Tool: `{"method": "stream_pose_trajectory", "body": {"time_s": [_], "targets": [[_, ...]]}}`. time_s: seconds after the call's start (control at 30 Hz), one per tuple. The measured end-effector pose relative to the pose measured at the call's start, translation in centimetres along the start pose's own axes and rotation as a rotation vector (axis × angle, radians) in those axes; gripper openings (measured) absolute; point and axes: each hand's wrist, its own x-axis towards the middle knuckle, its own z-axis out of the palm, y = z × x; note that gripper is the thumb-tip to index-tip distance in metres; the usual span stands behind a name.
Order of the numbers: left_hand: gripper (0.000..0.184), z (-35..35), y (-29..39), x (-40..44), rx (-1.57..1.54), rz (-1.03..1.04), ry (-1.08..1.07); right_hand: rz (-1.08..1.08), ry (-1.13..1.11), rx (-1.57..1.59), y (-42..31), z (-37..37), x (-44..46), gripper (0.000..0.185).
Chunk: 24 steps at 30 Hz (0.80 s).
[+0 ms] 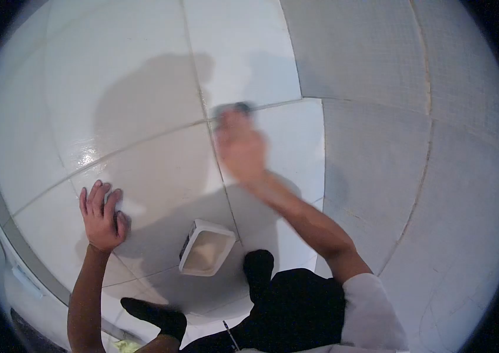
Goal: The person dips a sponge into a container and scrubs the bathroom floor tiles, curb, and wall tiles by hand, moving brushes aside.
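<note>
A person in black socks crouches on a glossy white tiled floor. The right hand, blurred, stretches far ahead, its grip apparently closed around a small, dark object too smeared to identify. That object is at the far end of the reach, over the crossing of two tile joints, seemingly pressed down from above. The left hand holds nothing; its fingers are spread on the tiles at left, probably propping the leaning body. A white rectangular plastic tub with cream-coloured contents sits near, between the feet, likely for easy reach.
</note>
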Motion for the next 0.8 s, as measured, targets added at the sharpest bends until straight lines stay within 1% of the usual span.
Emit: {"method": "stream_pose_trajectory", "body": {"time_s": [0.03,0.07,0.1,0.17,0.2,0.23,0.3,0.37,0.4,0.43,0.5,0.57,0.6,0.63,0.7,0.73,0.8], "targets": [[0.043,0.0,0.1,-0.1,-0.003,0.007,0.0,-0.009,-0.217,0.123,-4.4,-1.1,0.2,0.034],[0.043,0.3,0.0,-0.1,0.005,0.006,0.014,-0.208,-0.204,-0.008,-6.0,-2.0,0.2,0.047],[0.043,0.4,-0.2,-0.1,0.019,0.015,0.021,-0.205,-0.185,-0.006,-4.4,-1.7,-0.1,0.047],[0.043,0.6,0.0,-0.3,0.001,-0.004,0.015,-0.155,-0.182,-0.068,3.0,-1.8,-2.4,0.045],[0.043,0.6,0.2,-0.2,-0.005,-0.01,0.029,-0.083,-0.08,-0.096,6.9,-1.9,-3.2,0.046],[0.043,0.6,0.2,-0.3,-0.011,-0.023,0.024,0.181,-0.147,-0.174,8.2,-4.1,-2.8,0.047],[0.042,-0.2,0.4,0.3,-0.03,-0.02,0.015,0.312,0.001,-0.297,10.3,-5.4,-2.0,0.051],[0.041,-0.4,0.3,0.2,-0.023,-0.015,0.023,0.369,-0.087,-0.312,6.4,-4.4,-1.1,0.053],[0.041,-0.4,0.1,0.2,-0.024,0.004,0.025,0.137,-0.063,-0.241,4.6,-3.5,-1.4,0.052],[0.041,-0.6,-0.1,0.3,-0.02,-0.007,0.033,0.045,-0.207,-0.232,2.1,-3.7,-0.4,0.051],[0.04,-0.8,-0.2,0.2,-0.072,-0.008,0.017,-0.058,-0.134,-0.178,3.8,-2.6,3.8,0.051],[0.04,-0.4,0.2,0.2,-0.065,-0.008,0.021,0.063,-0.108,-0.227,7.2,-1.8,8.3,0.05],[0.04,-0.5,0.1,0.3,-0.056,-0.003,0.025,0.082,-0.02,-0.187,8.4,-1.7,9.7,0.047],[0.04,-0.5,0.0,0.3,-0.059,0.004,0.027,0.086,-0.017,-0.193,8.3,-2.1,8.8,0.047],[0.041,-0.3,-0.2,0.1,-0.065,-0.01,0.005,0.009,-0.084,-0.216,7.5,-3.1,4.8,0.045],[0.041,-0.2,-0.3,0.3,-0.064,-0.017,0.021,-0.041,-0.085,-0.179,6.9,-3.4,2.1,0.045],[0.041,0.1,-0.2,0.0,-0.059,-0.015,0.015,-0.076,-0.075,-0.194,7.9,-3.3,2.9,0.044]]}}
